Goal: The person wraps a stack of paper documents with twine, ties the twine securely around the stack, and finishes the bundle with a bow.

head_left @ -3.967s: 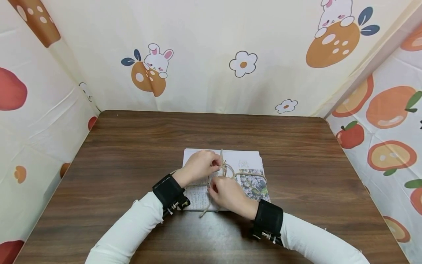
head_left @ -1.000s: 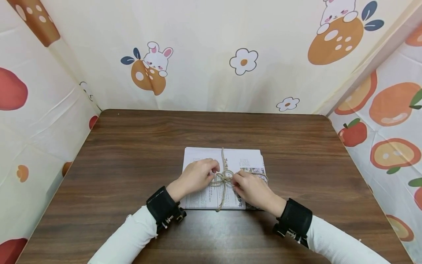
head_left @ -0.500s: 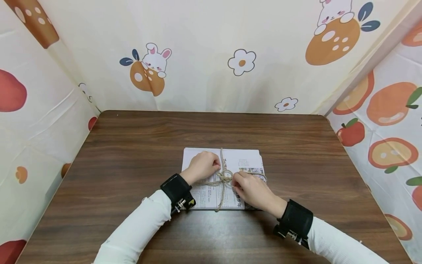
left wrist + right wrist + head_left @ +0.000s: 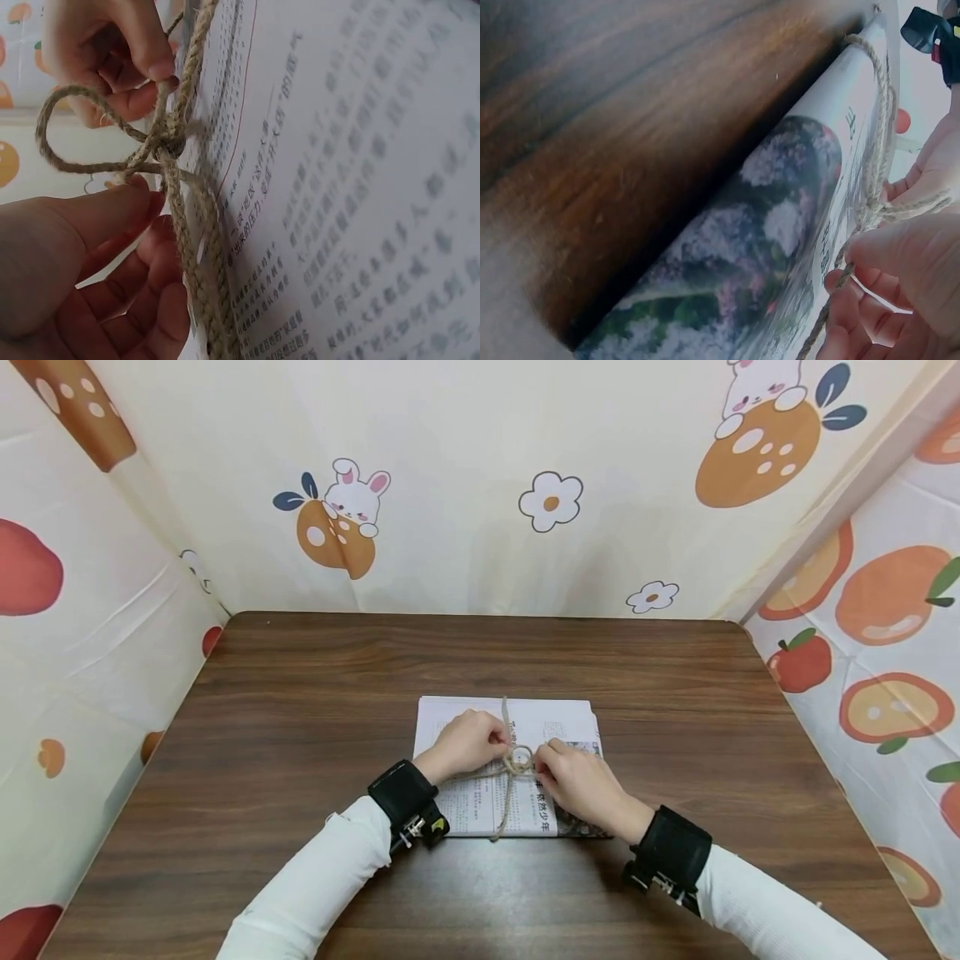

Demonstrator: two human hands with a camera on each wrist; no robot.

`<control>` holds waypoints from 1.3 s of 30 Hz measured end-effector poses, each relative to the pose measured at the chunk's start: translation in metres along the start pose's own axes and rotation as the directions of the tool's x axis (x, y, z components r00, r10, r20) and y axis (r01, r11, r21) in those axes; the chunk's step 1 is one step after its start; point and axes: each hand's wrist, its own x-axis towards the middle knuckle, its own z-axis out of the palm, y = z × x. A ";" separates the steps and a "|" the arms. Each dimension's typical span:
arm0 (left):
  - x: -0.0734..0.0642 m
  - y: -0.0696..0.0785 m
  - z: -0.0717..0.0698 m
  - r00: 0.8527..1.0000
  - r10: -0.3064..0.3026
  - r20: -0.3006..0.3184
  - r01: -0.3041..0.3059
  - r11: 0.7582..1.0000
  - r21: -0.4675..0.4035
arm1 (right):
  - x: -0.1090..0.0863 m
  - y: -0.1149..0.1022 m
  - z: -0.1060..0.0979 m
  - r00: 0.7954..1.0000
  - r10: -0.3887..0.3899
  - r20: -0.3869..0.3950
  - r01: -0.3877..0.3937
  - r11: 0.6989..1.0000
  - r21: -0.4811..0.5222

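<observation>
A flat stack of folded newspapers (image 4: 468, 810) lies on the table, bound crosswise with rough twine (image 4: 196, 262). At the crossing is a knot (image 4: 517, 763) with a loop standing up from it. From the left, my left hand (image 4: 467, 743) pinches a piece of twine right by the knot between thumb and finger; its other fingers are curled. On the other side, my right hand (image 4: 583, 779) holds twine close to the knot, its thumb (image 4: 885, 244) pressing against a finger. A flower picture (image 4: 742, 225) on the newspaper is partly covered by the right hand in the head view.
Around the stack extends the brown wood-grain table (image 4: 300, 693). A cream curtain with rabbit and flower prints (image 4: 450, 485) rises behind it, and fruit-printed sheets (image 4: 892, 710) hang at the sides. Both wrists wear black camera straps (image 4: 671, 852).
Over four seconds my right hand has moved right, from below the left hand to the knot's right side, and looped twine now shows. Lately the left hand has shifted slightly right toward the knot.
</observation>
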 end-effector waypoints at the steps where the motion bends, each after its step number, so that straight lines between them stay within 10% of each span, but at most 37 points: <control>1: 0.000 0.000 0.000 1.000 0.010 -0.004 -0.010 1.000 -0.008 | 0.000 0.001 0.000 1.000 -0.001 -0.002 0.001 1.000 0.001; 39: 0.001 0.008 0.015 0.997 0.075 0.034 -0.072 0.994 -0.087 | 0.020 -0.005 0.005 0.977 0.208 0.040 -0.212 0.956 0.201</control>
